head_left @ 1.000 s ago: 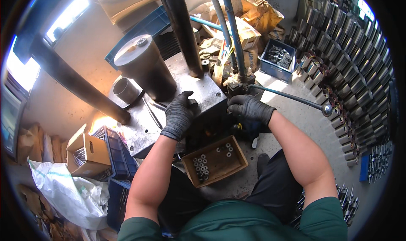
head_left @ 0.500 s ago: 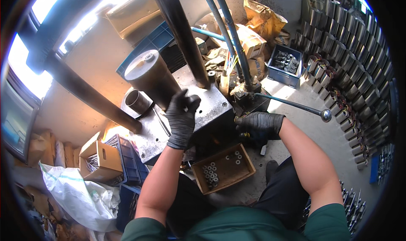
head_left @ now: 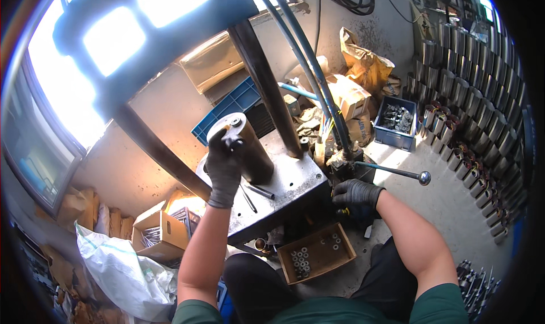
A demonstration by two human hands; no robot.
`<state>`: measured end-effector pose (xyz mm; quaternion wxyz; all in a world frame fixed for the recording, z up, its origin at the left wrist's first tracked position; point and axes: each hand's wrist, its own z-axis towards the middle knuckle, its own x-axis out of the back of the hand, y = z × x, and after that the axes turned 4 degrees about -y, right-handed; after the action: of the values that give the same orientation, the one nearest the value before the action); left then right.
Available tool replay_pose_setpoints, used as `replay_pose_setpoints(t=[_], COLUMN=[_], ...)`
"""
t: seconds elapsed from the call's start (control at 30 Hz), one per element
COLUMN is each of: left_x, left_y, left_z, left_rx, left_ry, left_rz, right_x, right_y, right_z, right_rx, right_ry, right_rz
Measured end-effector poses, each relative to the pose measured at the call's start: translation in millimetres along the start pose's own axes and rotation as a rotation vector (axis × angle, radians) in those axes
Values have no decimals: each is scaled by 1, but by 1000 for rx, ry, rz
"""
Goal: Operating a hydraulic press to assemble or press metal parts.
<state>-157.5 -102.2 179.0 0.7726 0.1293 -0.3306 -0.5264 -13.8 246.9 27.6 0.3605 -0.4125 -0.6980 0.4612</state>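
My left hand [head_left: 223, 168], in a dark grey glove, is raised at the left side of a dark metal cylinder [head_left: 254, 153] on the press's steel table [head_left: 304, 178]. Its fingers curl together in front of the cylinder's upper part; what they hold, if anything, is too small to make out. A dark rod [head_left: 261, 192] lies on the table below the cylinder. My right hand [head_left: 359, 193], gloved too, is closed low at the press's right side, beneath the block that carries a ball-ended lever [head_left: 392, 170]. What lies inside its fingers is hidden.
A shallow box [head_left: 318, 257] holding several metal rings sits on the floor between my legs. Dark press columns [head_left: 265, 85] rise behind the table. Blue hoses [head_left: 318, 68] run down to the lever block. At right stand a blue crate [head_left: 395, 123] of parts and stacked metal cylinders [head_left: 460, 91].
The view has shifted, so the scene sits lower and further right. My left hand has moved from the cylinder's right side to its left, up near its top. My right hand stays by the press's side.
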Motion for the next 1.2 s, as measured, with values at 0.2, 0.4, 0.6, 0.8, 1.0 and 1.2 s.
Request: replay_pose_setpoints(t=[0.2,0.4,0.6,0.8,1.0,1.2], left_x=[45,52,36,34,73,185], left_y=[-50,-76,-81,-99,-89,-67], left_z=[107,122,124,125,85,-75], left_rx=[379,426,404,387,408,302], left_ry=[-313,-466,-393,-324,-82,-271], left_rz=[139,216,200,189,-180,-301], right_x=[6,12,-11,-22,7,18], right_y=[15,17,-25,-53,3,13], right_z=[14,17,-20,-40,10,16], right_rx=[-29,-7,-217,-553,12,121], right_ry=[-60,-101,-80,-32,-160,-36], right_rz=[-238,-295,202,406,-288,-414])
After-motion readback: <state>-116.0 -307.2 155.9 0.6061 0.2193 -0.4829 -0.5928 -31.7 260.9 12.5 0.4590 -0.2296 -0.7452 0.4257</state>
